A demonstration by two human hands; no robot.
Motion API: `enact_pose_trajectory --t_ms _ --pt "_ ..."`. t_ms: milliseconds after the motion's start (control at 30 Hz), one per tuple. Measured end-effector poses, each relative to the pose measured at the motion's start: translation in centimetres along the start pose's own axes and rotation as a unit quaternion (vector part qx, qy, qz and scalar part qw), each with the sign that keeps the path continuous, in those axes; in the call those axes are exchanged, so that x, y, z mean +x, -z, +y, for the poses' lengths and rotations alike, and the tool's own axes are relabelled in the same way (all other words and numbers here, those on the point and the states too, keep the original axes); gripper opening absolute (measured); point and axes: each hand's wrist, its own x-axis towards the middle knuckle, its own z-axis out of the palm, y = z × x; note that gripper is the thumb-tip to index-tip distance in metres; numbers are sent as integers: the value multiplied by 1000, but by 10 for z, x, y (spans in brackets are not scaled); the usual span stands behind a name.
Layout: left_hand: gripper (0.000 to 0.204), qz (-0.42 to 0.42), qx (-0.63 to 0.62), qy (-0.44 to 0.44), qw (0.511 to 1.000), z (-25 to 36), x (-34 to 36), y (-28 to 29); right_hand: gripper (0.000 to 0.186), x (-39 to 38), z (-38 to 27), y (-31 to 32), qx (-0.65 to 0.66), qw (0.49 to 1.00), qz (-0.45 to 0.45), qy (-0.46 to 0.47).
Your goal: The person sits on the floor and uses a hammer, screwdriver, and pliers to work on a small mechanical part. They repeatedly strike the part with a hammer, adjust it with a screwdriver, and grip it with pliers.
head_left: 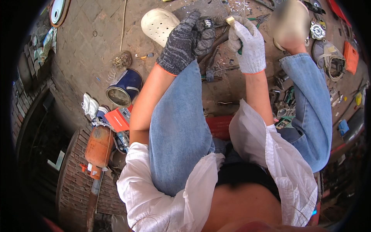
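Note:
My left hand (pixel 186 41), in a dark grey knitted glove, is closed around a dark metal part (pixel 208 24) with a shiny patch; its full shape is hidden. Close by on the right, my right hand (pixel 248 45) wears a pale grey glove. Its fingers pinch a small yellowish block (pixel 230 20), while a bit of green handle (pixel 240 48) shows at the palm. Below and between the hands lie dark tools (pixel 210 58) on the dirty floor. A cream clog (pixel 159 26) is on my left foot, beside the left hand.
A blue tin (pixel 124 87), a red box (pixel 118 119) and an orange cylinder (pixel 99 146) stand to the left. Green-handled pliers (pixel 259 19) lie beyond the right hand. Metal parts (pixel 318 31), a strapped shoe (pixel 328 58) and an orange case (pixel 351 57) are at the right.

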Motion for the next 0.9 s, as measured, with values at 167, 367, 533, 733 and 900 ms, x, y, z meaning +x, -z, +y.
enact_pose_trajectory --t_ms 167,367,533,733,900 --pt "25 18 116 -147 982 -17 14 11 25 -3 -10 3 -89 995 41 8" --pt "34 -161 39 -92 982 2 -8 -18 36 -5 -19 0 -301 930 144 154" --pt "47 -86 402 -241 879 8 -23 -72 28 -22 -32 -27 -341 928 1 152" --pt "49 -117 309 -201 922 -4 -30 -49 26 -23 -31 -23 -369 894 -27 254" --pt "52 -86 405 -312 855 -7 -33 -58 28 -28 -26 -31 -313 917 41 242"
